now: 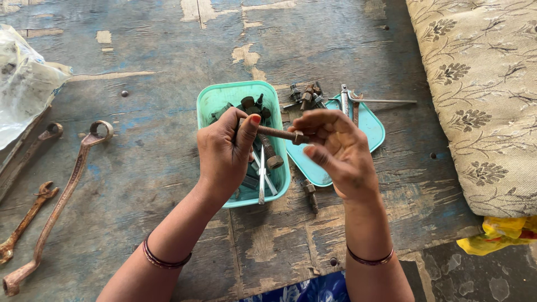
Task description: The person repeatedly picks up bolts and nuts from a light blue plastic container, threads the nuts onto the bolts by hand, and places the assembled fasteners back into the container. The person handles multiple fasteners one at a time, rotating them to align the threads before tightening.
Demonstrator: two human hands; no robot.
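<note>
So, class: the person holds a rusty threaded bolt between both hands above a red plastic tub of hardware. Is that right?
Not quite. The tub is teal green, not red, as the head view shows. The rest stands: the left hand and right hand hold the rusty threaded bolt above it.

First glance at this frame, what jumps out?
The two hands at centre: the left hand grips a rusty threaded bolt, and the right hand has its fingers at the nut end. Right below them sits a teal plastic box full of bolts and small tools, its lid beside it. Rusty ring spanners lie at far left on the worn wooden boards.
</note>
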